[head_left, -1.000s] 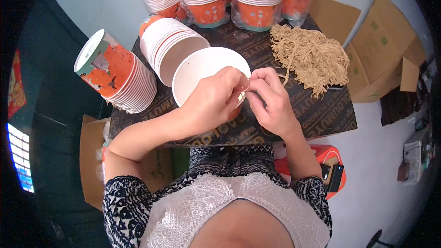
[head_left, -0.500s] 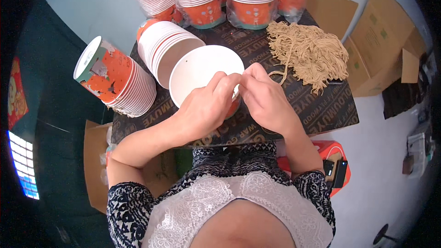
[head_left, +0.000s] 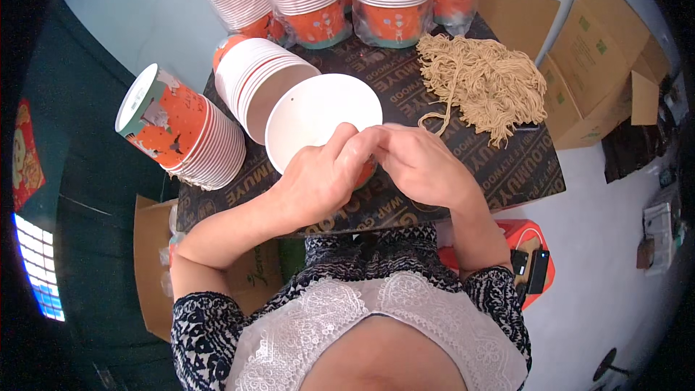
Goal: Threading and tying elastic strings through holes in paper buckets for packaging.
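Observation:
A white paper tub [head_left: 311,112] with an orange printed outside stands near the front of the table, its mouth tilted toward me. My left hand [head_left: 318,177] is closed at the tub's near right rim, thumb and forefinger pinched together. Against it, my right hand [head_left: 427,166] is closed too, its fingertips meeting the left ones. Whatever lies between the fingers is hidden. To the right of the hands lies a heap of tan cords [head_left: 485,87], with one loop trailing toward the tub. Behind and left of the tub, a nested stack of tubs [head_left: 253,80] lies tilted.
Another tilted stack of orange tubs [head_left: 181,130] leans at the table's left edge. Tall plastic-wrapped tub stacks [head_left: 391,0] line the back. Open cardboard boxes [head_left: 594,58] stand at the right, and one box [head_left: 156,268] sits below left. A red stool [head_left: 539,275] holds small black items.
Both hands have dipped slightly at the rim, and the right hand has turned so its back faces up more, its fingertips tucked behind the left. The tub has hardly moved.

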The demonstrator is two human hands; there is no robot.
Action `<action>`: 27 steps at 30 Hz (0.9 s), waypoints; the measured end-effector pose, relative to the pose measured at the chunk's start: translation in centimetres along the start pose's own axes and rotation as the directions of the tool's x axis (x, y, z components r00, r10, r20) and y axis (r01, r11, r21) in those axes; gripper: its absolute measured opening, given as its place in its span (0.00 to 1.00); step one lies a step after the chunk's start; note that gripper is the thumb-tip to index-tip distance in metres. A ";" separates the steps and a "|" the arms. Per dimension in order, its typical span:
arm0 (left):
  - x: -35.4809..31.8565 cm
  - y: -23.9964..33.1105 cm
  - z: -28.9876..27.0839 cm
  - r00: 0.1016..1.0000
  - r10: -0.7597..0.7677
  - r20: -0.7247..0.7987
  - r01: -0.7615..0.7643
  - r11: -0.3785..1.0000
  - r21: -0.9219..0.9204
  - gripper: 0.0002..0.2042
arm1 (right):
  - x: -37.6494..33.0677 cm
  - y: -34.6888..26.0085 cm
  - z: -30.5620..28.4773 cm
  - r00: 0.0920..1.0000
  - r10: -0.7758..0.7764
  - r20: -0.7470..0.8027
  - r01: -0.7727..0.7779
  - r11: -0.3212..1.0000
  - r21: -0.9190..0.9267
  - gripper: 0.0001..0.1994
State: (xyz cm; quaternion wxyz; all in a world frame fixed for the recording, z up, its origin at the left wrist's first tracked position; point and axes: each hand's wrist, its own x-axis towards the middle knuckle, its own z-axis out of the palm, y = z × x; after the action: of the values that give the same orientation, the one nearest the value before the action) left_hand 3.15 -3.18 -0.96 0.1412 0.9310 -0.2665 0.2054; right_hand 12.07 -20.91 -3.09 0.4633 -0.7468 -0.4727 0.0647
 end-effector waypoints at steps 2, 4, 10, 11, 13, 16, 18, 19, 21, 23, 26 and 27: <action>0.0 0.1 0.0 1.000 0.009 -0.002 -0.009 1.000 0.003 0.26 | 0.2 0.7 0.2 0.999 0.033 0.010 -0.034 0.994 0.104 0.12; 0.1 0.5 0.1 0.997 -0.048 -0.058 0.047 0.999 -0.021 0.22 | 0.2 0.8 0.3 0.997 0.068 0.023 -0.071 0.976 0.206 0.12; -0.1 0.6 0.0 0.998 -0.041 -0.041 0.040 0.999 -0.023 0.22 | 0.4 0.3 0.1 0.978 0.142 0.151 -0.197 0.866 0.460 0.11; -0.2 0.5 0.0 0.998 -0.040 -0.041 0.039 0.999 -0.024 0.22 | 0.4 0.3 0.0 0.979 0.157 0.128 -0.198 0.875 0.443 0.10; -0.4 0.0 0.0 1.000 0.013 0.015 -0.013 1.000 -0.014 0.30 | 0.3 0.3 -0.1 0.980 0.172 0.104 -0.200 0.883 0.424 0.10; -0.3 -0.1 0.0 1.000 0.011 0.026 -0.011 1.000 -0.024 0.31 | 0.2 0.4 0.1 0.966 0.226 0.123 -0.257 0.838 0.481 0.09; -0.3 -0.1 0.2 1.000 0.005 0.019 -0.004 1.000 -0.025 0.31 | 0.1 0.4 0.4 0.967 0.239 0.090 -0.250 0.815 0.523 0.08; -0.2 -0.1 0.3 1.000 0.000 0.013 0.001 1.000 -0.026 0.32 | 0.0 0.4 0.4 0.967 0.239 0.091 -0.250 0.814 0.524 0.08; -0.3 -0.2 0.3 1.000 -0.001 0.000 0.001 0.999 -0.038 0.32 | 0.0 0.2 0.6 0.971 0.231 0.055 -0.227 0.831 0.508 0.07; -0.3 -0.1 0.2 1.000 -0.002 -0.011 0.001 0.999 -0.049 0.32 | -0.1 -0.2 0.9 0.972 0.234 0.001 -0.208 0.863 0.461 0.07; 0.2 0.1 0.1 0.997 -0.079 -0.004 0.078 0.994 -0.081 0.27 | -0.4 -0.2 1.9 0.971 0.182 -0.155 -0.116 0.926 0.360 0.05; 0.6 0.0 0.0 0.995 -0.074 -0.065 0.063 0.986 -0.154 0.24 | -0.6 0.0 2.4 0.960 0.125 -0.252 -0.046 0.954 0.296 0.03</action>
State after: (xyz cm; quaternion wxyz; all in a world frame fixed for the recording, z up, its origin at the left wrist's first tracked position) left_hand 3.65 -3.44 -0.71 0.2280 0.9184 -0.2441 0.2123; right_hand 10.47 -19.86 -4.61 0.6232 -0.6933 -0.3582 0.0513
